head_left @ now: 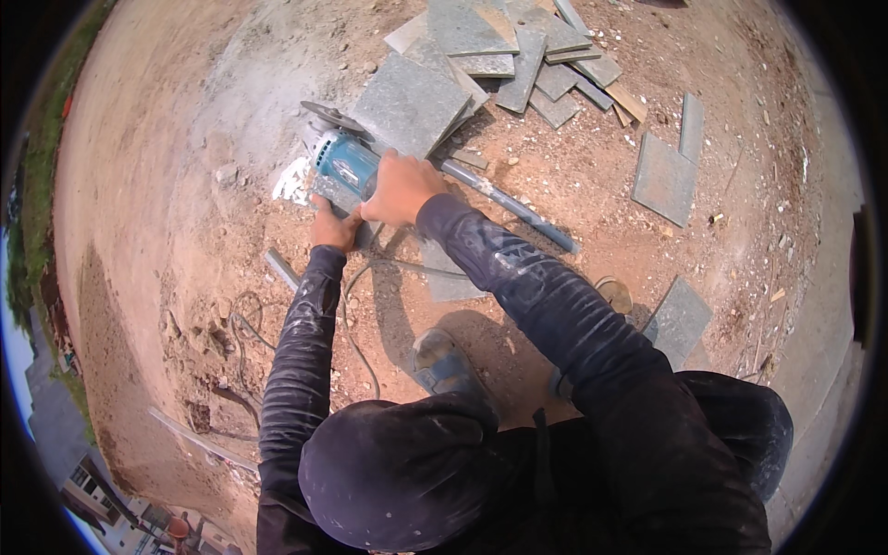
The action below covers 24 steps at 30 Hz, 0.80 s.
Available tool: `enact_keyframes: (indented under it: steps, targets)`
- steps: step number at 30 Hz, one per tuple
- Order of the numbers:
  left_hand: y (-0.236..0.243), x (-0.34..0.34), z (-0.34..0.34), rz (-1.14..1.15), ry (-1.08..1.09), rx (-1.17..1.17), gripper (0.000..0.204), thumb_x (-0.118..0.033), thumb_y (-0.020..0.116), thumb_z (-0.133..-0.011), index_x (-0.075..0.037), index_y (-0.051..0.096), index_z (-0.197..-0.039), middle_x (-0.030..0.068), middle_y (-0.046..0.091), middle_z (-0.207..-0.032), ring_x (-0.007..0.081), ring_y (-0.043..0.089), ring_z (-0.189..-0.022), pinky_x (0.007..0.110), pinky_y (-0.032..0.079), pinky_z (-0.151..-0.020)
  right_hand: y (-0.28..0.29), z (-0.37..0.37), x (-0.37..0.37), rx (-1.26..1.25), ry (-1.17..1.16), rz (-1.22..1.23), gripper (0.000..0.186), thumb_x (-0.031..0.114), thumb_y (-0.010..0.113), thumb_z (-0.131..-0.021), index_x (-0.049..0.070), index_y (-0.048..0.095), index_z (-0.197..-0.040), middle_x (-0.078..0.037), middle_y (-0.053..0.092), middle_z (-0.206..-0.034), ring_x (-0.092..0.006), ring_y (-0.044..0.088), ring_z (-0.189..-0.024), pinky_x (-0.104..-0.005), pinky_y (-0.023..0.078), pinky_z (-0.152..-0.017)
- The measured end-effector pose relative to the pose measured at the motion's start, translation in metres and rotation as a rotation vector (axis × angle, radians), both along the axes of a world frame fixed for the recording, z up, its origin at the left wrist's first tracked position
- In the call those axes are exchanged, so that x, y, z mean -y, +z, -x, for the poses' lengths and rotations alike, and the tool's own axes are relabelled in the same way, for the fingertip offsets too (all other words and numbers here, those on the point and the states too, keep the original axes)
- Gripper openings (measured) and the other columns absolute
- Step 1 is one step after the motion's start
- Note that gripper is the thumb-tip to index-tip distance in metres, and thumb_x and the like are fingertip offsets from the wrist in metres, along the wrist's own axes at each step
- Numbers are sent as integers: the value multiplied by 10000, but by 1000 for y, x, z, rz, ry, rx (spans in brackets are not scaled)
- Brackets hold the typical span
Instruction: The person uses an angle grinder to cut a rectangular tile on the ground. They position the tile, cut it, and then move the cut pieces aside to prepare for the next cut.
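My right hand [407,188] is closed around the body of a blue-green angle grinder [348,163]. Its dusty cutting disc [334,117] stands at the far end, beside the left edge of a large grey stone tile [407,104]; whether they touch I cannot tell. Just below the grinder, my left hand [334,228] grips a grey stone tile piece [335,191], thumb and fingers at its near edge. Part of that piece is hidden under the grinder. A grey cord [407,263] runs over the ground below my hands.
Several grey stone tiles [532,69] lie piled at the far middle. A grey tube [513,208] lies right of my hands. Loose tiles rest at the right [664,178] and near my right knee [678,322]. My shoe [438,356] stands on reddish soil, with cord loops [245,319] at left.
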<state>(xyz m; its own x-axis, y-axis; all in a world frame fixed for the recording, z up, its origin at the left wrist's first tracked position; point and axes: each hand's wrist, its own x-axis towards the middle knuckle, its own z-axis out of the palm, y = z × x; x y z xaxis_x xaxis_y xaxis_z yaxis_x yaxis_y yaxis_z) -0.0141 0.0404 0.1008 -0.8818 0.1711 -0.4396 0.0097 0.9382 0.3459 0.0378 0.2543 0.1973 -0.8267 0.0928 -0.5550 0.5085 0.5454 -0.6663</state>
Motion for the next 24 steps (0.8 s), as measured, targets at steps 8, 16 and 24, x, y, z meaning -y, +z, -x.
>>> enact_keyframes:
  steps: [8,16,24]
  targets:
    - [7,-5,-1,66,-6,23,1193,-496,798,-731,143,97,-1456,331,601,-1181,425,632,-1054,418,499,-900,-5,11,4,-73,-14,-62,795,393,832,-603,-120,548,-1140,-287,660,-1053,-399,656,-1018,-403,530,-889]
    - [6,-5,-2,58,32,28,1203,-485,809,-724,138,92,-1462,330,601,-1183,427,630,-1059,423,494,-909,-5,18,8,-50,-24,-70,749,346,807,-605,-97,554,-1153,-266,662,-1079,-392,655,-1026,-394,532,-891]
    - [8,-5,-3,26,41,32,1200,-485,807,-732,145,86,-1456,337,605,-1162,429,633,-1042,418,501,-892,2,22,7,17,2,-34,728,316,787,-636,-80,526,-1188,-239,627,-1171,-384,613,-1122,-396,501,-972]
